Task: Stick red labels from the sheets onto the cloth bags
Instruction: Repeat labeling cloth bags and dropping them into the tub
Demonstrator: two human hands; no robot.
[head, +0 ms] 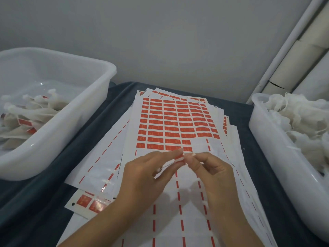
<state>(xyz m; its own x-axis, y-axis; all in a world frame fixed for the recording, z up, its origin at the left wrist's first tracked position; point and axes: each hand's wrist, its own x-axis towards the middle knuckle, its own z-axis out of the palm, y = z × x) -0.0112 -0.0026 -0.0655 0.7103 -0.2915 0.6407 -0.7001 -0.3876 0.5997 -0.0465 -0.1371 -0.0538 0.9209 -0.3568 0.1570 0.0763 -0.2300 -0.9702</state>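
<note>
From the head view, both hands met over the near part of the top label sheet point(176, 122). The left hand point(142, 177) pinched a red label point(179, 157) between thumb and forefinger, and the right hand point(211, 173) pinched at the same label's other edge; each grip was closed on it. Whether a cloth bag lay under the fingers could not be told.

As to progress, the near rows of the top sheet were bare backing with only red dashes left, while many rows of labels remained further up. More sheets lay fanned beneath it on the dark-covered worktop point(92, 125). The left tub point(74, 111) held flat cloth bags point(33, 111), several showing red labels, so a fair share seemed done. The right tub point(270, 139) was heaped with white bags point(302, 122) showing no red, so I judged much was left.

Around them stood a grey wall and pale tubes point(306, 47) leaning at the right. The loose, overlapping sheets could slide underhand, and both tubs sat well apart from the hands, each needing a reach.
</note>
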